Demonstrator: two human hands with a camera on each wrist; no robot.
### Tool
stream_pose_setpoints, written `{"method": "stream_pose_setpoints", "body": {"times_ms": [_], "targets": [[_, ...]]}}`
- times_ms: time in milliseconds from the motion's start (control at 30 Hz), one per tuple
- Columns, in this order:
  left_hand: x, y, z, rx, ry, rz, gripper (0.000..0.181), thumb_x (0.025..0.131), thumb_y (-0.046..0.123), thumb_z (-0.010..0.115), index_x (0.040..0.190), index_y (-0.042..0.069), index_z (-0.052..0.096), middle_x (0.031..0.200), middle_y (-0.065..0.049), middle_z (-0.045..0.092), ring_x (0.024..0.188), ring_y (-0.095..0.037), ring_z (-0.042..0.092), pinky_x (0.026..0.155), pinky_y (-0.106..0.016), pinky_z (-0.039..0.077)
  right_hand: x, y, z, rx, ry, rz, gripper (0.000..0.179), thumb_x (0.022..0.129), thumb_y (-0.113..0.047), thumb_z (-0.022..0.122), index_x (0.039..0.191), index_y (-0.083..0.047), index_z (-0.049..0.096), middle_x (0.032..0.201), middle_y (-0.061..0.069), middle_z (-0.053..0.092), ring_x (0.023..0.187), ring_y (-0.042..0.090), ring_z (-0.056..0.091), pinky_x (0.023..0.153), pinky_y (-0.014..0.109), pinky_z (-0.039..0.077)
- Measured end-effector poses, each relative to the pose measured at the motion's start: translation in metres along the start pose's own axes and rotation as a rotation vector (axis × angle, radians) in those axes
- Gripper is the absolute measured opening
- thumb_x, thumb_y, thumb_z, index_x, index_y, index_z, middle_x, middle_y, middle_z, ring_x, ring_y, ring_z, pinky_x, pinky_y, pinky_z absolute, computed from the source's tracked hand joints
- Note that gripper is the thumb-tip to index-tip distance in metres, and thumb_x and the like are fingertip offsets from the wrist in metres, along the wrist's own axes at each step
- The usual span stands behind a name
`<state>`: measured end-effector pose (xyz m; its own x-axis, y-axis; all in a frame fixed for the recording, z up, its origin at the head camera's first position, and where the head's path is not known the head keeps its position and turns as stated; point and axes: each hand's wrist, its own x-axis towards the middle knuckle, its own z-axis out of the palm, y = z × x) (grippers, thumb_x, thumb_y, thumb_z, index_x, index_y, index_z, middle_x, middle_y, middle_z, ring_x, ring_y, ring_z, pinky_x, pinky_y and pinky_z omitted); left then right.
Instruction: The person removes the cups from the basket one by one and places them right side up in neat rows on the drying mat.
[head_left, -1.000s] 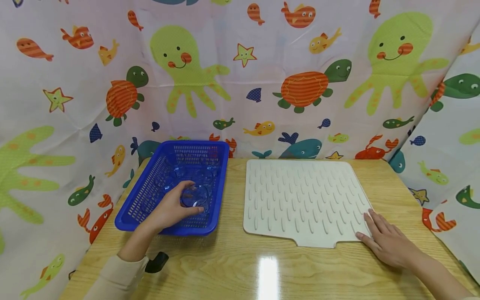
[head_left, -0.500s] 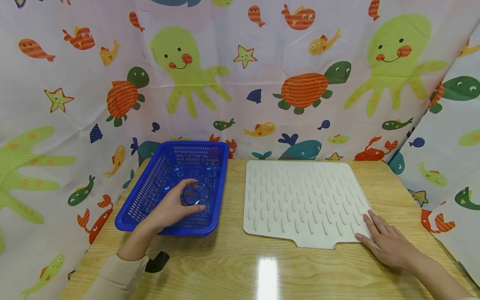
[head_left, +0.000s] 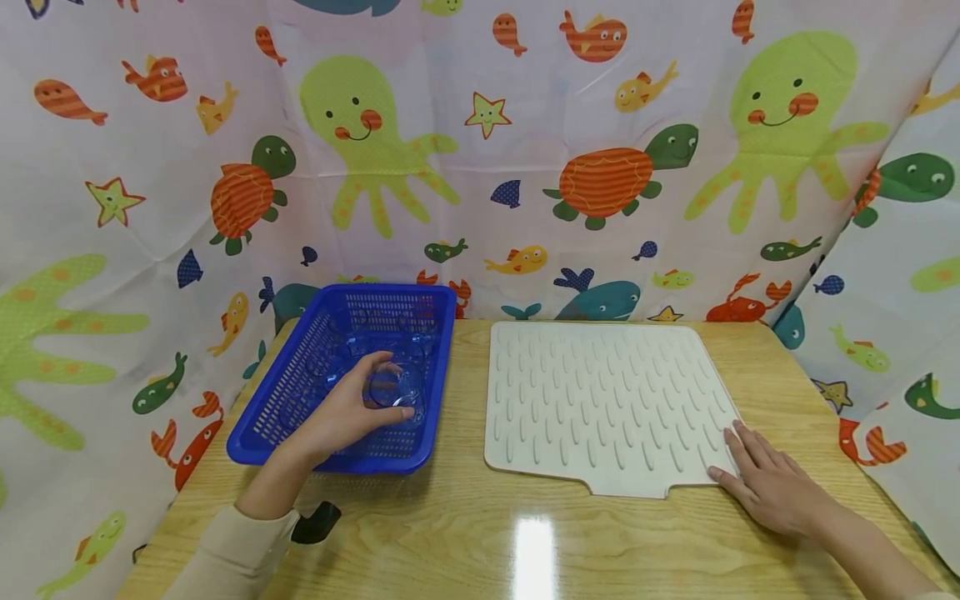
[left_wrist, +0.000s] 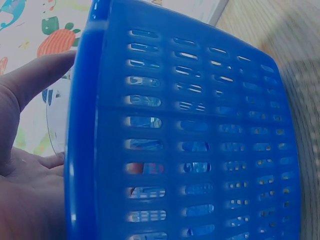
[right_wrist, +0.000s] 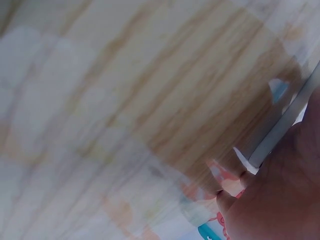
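In the head view a blue plastic basket (head_left: pixel 438 417) stands on the left of the table, with several clear glasses (head_left: pixel 322 358) inside. My left hand (head_left: pixel 348 414) reaches over its near side, thumb and fingers curved round the rim of one clear glass (head_left: pixel 405 385). The left wrist view shows this glass (left_wrist: pixel 56 117) between thumb and fingers, partly behind the basket wall. To the right lies a cream ridged drying mat (head_left: pixel 600 400). My right hand (head_left: pixel 780 487) rests flat at its near right corner, fingertips on the edge, holding nothing.
The wooden table (head_left: pixel 450 533) carries both basket and mat, a strip of bare wood between them. A sea-animal curtain (head_left: pixel 487 167) hangs behind and along both sides. In the right wrist view the mat's edge (right_wrist: pixel 285 127) shows beside the hand.
My left hand has shifted slightly to the right and away from me, and the glass in it has moved along. My right hand stays on the mat's corner.
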<state>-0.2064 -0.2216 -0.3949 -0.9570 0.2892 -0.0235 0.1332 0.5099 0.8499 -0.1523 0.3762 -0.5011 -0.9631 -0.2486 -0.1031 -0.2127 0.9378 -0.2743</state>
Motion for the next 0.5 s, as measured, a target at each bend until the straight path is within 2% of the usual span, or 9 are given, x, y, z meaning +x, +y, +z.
{"method": "stream_pose_setpoints", "body": {"times_ms": [267, 500], "targets": [[0.0022, 0.001, -0.0008, -0.056, -0.009, -0.024, 0.091, 0.086, 0.031, 0.085, 0.157, 0.01, 0.032, 0.154, -0.015, 0.045, 0.138, -0.038, 0.047, 0.101, -0.053, 0.051, 0.0012, 0.0017, 0.0006, -0.009, 0.003, 0.004, 0.082, 0.108, -0.049, 0.045, 0.156, 0.013, 0.021, 0.16, 0.04, 0.016, 0.142, 0.064, 0.019, 0.107, 0.077, 0.019], [0.0026, 0.0031, -0.0018, -0.129, -0.021, -0.044, 0.088, 0.086, 0.032, 0.085, 0.156, 0.011, 0.035, 0.154, -0.015, 0.044, 0.139, -0.038, 0.044, 0.103, -0.054, 0.049, 0.0011, 0.0007, 0.0002, -0.009, 0.001, 0.005, 0.082, 0.108, -0.049, 0.045, 0.155, 0.013, 0.023, 0.159, 0.04, 0.018, 0.141, 0.064, 0.02, 0.107, 0.077, 0.019]]}}
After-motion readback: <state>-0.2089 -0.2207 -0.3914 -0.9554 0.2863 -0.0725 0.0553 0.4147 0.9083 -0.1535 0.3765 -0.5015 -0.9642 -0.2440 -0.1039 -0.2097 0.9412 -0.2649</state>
